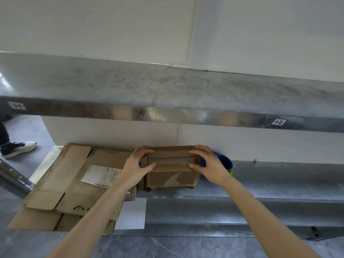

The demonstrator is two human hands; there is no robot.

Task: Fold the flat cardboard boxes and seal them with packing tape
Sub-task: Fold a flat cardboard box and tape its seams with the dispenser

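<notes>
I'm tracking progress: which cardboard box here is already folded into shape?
The small box held between the left hand and right hand: it has standing sides, while the stack left of it lies flat.

Two forearms [104,207]; bare, unsleeved

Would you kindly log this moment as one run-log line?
left hand: grips box left end | right hand: grips right end | top flaps: shut, untaped | flat boxes: stacked beside

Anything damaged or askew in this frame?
The small box, gripped by the left hand and right hand, has pale patches on its front where the outer paper is torn off. The flat cardboard stack beside it juts past the shelf edge.
</notes>
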